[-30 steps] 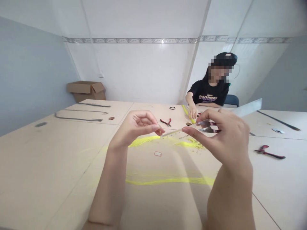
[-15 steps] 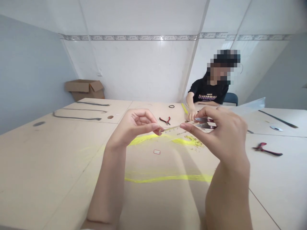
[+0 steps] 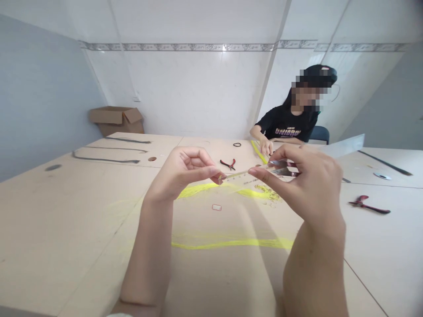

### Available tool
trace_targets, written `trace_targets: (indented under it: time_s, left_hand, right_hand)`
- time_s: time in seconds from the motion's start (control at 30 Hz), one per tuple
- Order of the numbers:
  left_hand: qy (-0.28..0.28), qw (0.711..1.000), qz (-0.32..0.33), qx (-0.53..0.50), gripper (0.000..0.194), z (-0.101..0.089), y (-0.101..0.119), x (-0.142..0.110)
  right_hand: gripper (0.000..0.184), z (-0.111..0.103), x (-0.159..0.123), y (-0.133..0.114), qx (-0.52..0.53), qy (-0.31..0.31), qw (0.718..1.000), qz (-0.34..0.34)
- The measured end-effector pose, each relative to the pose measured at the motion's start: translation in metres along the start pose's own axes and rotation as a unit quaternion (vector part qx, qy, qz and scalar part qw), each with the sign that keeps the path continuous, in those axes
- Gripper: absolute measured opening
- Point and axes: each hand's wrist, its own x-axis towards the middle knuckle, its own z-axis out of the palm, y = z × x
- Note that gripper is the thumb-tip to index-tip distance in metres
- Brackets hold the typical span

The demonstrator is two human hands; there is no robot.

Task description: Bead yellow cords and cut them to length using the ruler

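My left hand [image 3: 185,171] is raised over the table, its thumb and forefinger pinched on the near tip of a clear plastic ruler [image 3: 342,146], perhaps with a thin yellow strand. My right hand [image 3: 309,185] is closed round the ruler's middle, which runs up and to the right past it. Something metallic with red, possibly small pliers, shows between the right fingers. Below the hands lie bundles of yellow strands [image 3: 231,243] on the beige table [image 3: 66,220], with another yellow bundle [image 3: 198,190] farther back.
Across the table a person in a black shirt [image 3: 286,127] works with yellow strands. Red-handled pliers [image 3: 228,164] lie mid-table, another pair [image 3: 368,204] at right. A small white tag [image 3: 217,207], dark cords [image 3: 105,159] at left, and a cardboard box [image 3: 115,119] by the wall.
Both hands have stayed together in nearly the same hold. The view has tilted slightly, and the person opposite has shifted a little.
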Motion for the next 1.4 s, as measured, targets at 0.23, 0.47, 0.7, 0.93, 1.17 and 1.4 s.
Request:
trace_targets:
  time_s: [0.23,0.47,0.7,0.93,1.17,1.4]
  left_hand:
    - [0.025,1.0,0.006,0.015,0.013,0.001,-0.0008,0.0021]
    - [0.035,0.998,0.017,0.048,0.012,0.0019,0.0,0.0046]
    - [0.021,0.999,0.013,0.038,0.01,0.0023,0.0004,0.0037]
    - [0.016,0.999,-0.002,0.033,0.012,0.0015,-0.0006,0.0039]
    - [0.026,0.998,-0.007,0.048,0.014,0.0013,0.0003,0.0034]
    - [0.037,0.998,-0.01,0.057,0.016,0.0031,0.0008,0.004]
  right_hand:
    - [0.057,-0.0008,-0.0005,-0.0006,0.003,-0.003,1.0,0.01]
    - [0.053,-0.0001,0.0,0.002,0.003,-0.007,1.0,0.007]
    - [0.049,-0.0002,-0.0002,0.0021,-0.002,-0.011,1.0,0.006]
    - [0.053,-0.0004,0.0001,0.0019,0.009,-0.01,1.0,0.006]
    - [0.053,-0.0017,0.0007,0.0013,0.006,-0.014,1.0,0.003]
    - [0.049,-0.0027,0.0007,0.0016,0.0,-0.022,1.0,0.002]
